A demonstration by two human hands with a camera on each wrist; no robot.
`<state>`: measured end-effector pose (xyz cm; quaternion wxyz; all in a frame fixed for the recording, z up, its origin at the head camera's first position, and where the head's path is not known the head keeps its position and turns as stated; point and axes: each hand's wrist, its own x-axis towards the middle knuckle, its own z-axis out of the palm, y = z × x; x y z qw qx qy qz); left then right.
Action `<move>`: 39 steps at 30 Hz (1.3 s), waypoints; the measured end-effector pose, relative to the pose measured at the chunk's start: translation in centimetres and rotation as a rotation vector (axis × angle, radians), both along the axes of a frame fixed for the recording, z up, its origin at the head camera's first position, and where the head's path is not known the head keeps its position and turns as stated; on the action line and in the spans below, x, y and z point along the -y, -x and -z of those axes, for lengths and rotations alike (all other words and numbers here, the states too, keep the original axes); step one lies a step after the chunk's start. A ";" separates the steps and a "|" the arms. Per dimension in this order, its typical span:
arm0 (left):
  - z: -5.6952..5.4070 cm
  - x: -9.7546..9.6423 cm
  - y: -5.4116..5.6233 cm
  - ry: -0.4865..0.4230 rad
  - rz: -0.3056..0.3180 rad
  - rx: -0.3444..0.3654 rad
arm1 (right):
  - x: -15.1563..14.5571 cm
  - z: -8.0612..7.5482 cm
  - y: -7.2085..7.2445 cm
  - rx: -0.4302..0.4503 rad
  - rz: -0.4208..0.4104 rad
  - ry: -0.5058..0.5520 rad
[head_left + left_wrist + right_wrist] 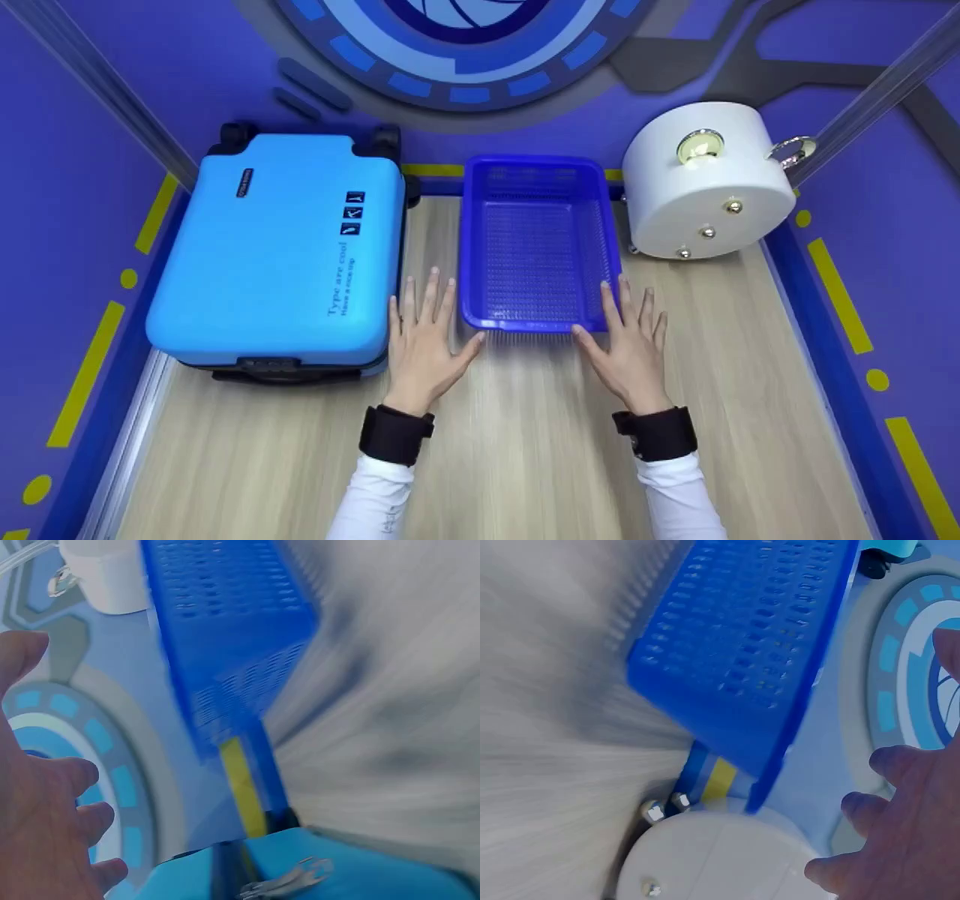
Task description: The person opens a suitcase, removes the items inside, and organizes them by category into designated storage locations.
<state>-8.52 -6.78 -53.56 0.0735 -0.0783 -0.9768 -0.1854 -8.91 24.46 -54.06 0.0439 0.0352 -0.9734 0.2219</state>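
Between a suitcase and a white bag, a blue perforated plastic basket [536, 328] stands on the wood-patterned floor with nothing inside it. My left hand [425, 352] is spread flat, fingers straight, beside the basket's near left corner and close to the suitcase's right edge. At the near right corner my right hand [631, 352] is spread too, its thumb and index fingertip overlapping the rim in the head view. Both wrist views show the basket's slotted side [225, 585] apart from the spread fingers. Neither hand holds anything.
A light blue hard-shell suitcase [277, 247] lies at the left, wheels toward the back wall. The white round bag [709, 180] with metal studs and a ring handle sits at the back right. Blue walls with yellow marks [840, 296] enclose three sides.
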 end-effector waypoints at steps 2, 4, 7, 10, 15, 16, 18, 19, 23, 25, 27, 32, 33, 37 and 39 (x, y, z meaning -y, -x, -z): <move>-0.7 0.1 -0.1 0.001 -0.002 -0.035 | 0.5 -0.3 0.2 -0.002 -0.010 0.001; -1.3 0.2 -0.2 0.013 -0.005 -0.058 | 1.1 -0.5 0.4 -0.009 -0.024 0.008; -2.2 0.6 -0.3 0.005 -0.010 -0.073 | 2.3 -0.7 0.5 -0.022 -0.056 0.008; -3.0 1.2 -0.4 0.006 -0.025 -0.071 | 3.9 -0.8 0.6 -0.043 -0.100 -0.001; -3.9 3.0 -0.4 0.007 -0.065 -0.098 | 6.6 -0.7 0.4 -0.071 -0.179 -0.016; -3.9 3.5 -0.4 0.010 -0.075 -0.102 | 7.1 -0.6 0.3 -0.067 -0.196 -0.015; -4.0 4.6 -0.3 0.013 -0.096 -0.105 | 8.2 -0.4 0.1 -0.065 -0.235 -0.013; -4.1 5.3 -0.3 0.020 -0.107 -0.101 | 8.8 -0.2 0.0 -0.060 -0.256 -0.012; -4.3 8.0 -0.5 0.031 -0.144 -0.064 | 11.1 0.3 -0.7 -0.042 -0.344 -0.004; -4.4 9.4 -0.7 0.036 -0.148 -0.049 | 12.2 0.5 -0.9 -0.033 -0.387 -0.002; -4.6 10.7 -0.9 0.039 -0.139 -0.043 | 13.3 0.7 -1.1 -0.030 -0.438 0.009; -4.9 13.4 -1.3 0.051 -0.072 -0.058 | 16.2 0.9 -1.5 -0.054 -0.591 0.044; -4.9 13.9 -1.3 0.053 -0.061 -0.062 | 16.7 1.0 -1.6 -0.057 -0.618 0.059; -4.8 15.1 -1.5 0.042 -0.048 -0.088 | 18.5 1.4 -1.6 -0.054 -0.674 0.132; -4.5 15.3 -1.7 0.044 -0.049 -0.114 | 19.1 1.8 -1.5 -0.026 -0.670 0.158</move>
